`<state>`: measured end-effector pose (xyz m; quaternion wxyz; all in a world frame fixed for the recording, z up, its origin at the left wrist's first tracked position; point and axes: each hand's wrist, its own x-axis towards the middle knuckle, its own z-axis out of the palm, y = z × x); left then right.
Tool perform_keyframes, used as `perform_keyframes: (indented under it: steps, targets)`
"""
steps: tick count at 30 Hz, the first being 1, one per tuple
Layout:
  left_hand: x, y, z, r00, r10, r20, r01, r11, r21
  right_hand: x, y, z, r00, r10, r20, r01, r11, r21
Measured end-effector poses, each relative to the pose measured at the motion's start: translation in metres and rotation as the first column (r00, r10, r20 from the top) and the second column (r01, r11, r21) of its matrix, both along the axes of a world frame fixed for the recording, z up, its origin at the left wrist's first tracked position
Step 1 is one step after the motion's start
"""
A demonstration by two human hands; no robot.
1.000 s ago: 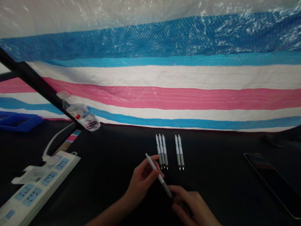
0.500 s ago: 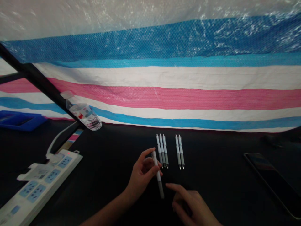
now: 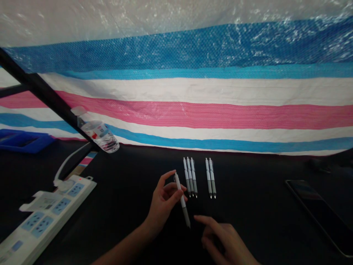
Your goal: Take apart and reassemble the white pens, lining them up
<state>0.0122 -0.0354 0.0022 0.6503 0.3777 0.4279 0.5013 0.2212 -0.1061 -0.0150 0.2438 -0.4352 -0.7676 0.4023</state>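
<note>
Our left hand [image 3: 164,200] has a pen [image 3: 182,200] pinched in its grip: thumb on one side, fingers [image 3: 168,174] curled over the upper barrel on the other. The pen is off the worktop [image 3: 132,206], nearly upright in the view, slightly tilted, with its white end up by our index finger and its grey tip pointing down toward us. The tip hangs free, touching nothing.

Our right hand [image 3: 227,241] is low at the bottom edge, holding nothing, its grip loose. The index finger is stretched left toward the pen tip, close to it but apart. The other fingers are half curled.

Just beyond the held pen, a group of three pens [image 3: 190,177] lies flat on the dark worktop, side by side and touching, tips toward us. The held pen's upper end sits just left of that group; we can't tell whether they touch. A pair of pens [image 3: 210,178] lies parallel to the right, a small gap between the two groups.

On the left are a white power strip [image 3: 46,217] with its cable, a water bottle [image 3: 96,130] leaning against a black bar [image 3: 41,92], and a blue tray [image 3: 19,141] at the far edge. A phone [image 3: 322,213] lies flat at the right. A striped tarp [image 3: 209,95] hangs behind the worktop.
</note>
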Motion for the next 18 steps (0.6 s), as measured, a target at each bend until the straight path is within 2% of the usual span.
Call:
perform_keyframes:
  steps: [4, 11, 18]
  targets:
    - [-0.0005, 0.0008, -0.0006, 0.999, -0.026, 0.033, 0.026, 1.0, -0.017, -0.0005, 0.0004, 0.0007, 1.0, 0.014, 0.011, -0.014, 1.0, -0.019]
    - [-0.0008, 0.0004, 0.0006, 1.0, -0.006, 0.024, 0.007, 1.0, -0.017, 0.0008, -0.0022, 0.002, 0.999, 0.024, 0.037, -0.021, 0.997, -0.075]
    - [-0.0011, 0.0012, -0.0019, 0.998, 0.026, 0.05, -0.025, 0.999, -0.027, 0.0008, -0.0005, -0.0025, 0.999, 0.029, 0.026, -0.028, 0.999, -0.037]
